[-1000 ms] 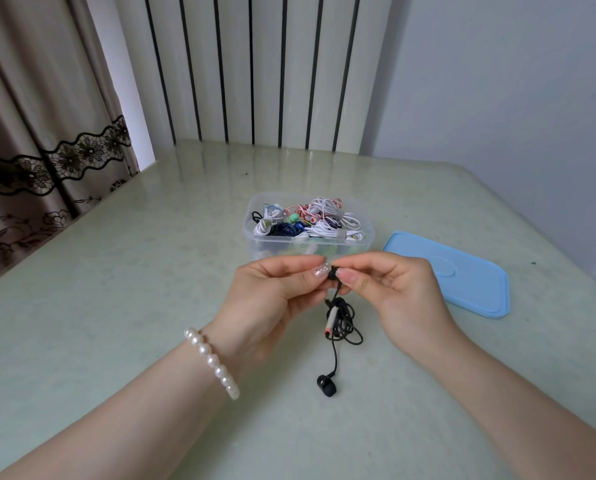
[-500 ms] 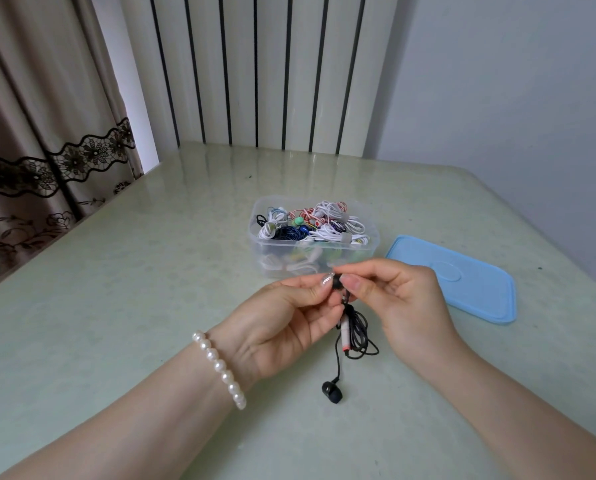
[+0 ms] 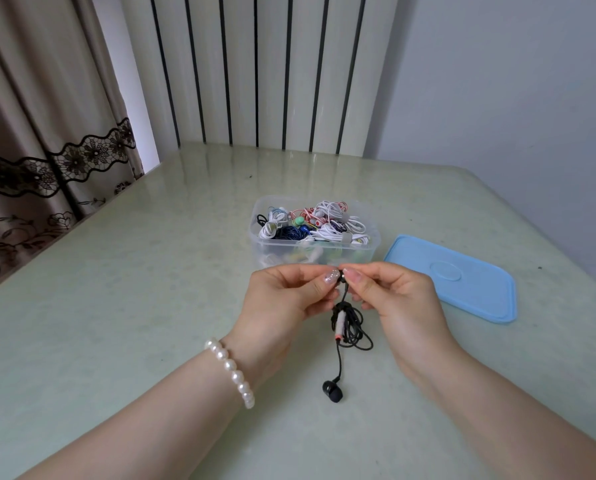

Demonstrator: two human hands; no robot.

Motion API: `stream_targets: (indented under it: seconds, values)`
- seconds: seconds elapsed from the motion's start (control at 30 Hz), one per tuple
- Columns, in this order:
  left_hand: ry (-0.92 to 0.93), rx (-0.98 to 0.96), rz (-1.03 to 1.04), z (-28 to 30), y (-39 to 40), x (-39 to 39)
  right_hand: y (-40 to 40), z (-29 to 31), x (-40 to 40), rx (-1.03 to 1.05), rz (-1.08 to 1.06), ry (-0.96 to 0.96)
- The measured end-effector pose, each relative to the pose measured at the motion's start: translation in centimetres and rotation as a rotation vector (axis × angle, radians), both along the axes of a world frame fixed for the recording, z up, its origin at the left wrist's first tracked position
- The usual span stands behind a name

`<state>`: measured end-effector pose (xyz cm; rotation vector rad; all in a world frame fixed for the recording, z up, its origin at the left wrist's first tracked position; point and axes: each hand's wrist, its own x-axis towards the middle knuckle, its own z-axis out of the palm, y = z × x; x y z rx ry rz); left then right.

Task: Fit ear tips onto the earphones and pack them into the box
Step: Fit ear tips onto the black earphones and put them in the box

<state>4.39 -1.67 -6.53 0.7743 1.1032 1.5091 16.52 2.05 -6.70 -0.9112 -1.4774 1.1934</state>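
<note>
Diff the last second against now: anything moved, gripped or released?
Nothing was released or newly gripped. Both hands, left and right, sit lower in view with the box, so that reads as camera tilt. Each still pinches the upper earbud of the black earphones; the lower earbud dangles. Clear box and blue lid stayed put on the table.
</note>
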Motion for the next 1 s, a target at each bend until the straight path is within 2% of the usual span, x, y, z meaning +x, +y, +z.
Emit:
stream_targets:
  seconds: [0.3, 0.4, 0.7, 0.9, 1.0]
  values:
    - [-0.066, -0.050, -0.057, 0.0, -0.2, -0.4, -0.4, 0.1, -0.2, 0.050, 0.075, 0.064]
    - [-0.028, -0.048, -0.068, 0.0, 0.0, -0.6, -0.2, -0.1, -0.2, 0.041, 0.102, 0.027]
    - [0.159, -0.048, -0.042, -0.1, 0.8, -2.5, 1.0, 0.6, 1.3, 0.166, 0.050, -0.271]
    - [0.136, -0.067, -0.065, -0.2, 0.9, -3.5, -0.5, 0.1, 0.6, 0.053, 0.072, -0.633]
    - [0.104, -0.090, -0.102, -0.2, 0.9, -3.4, -1.4, -0.5, -0.7, 0.067, 0.069, -0.812]
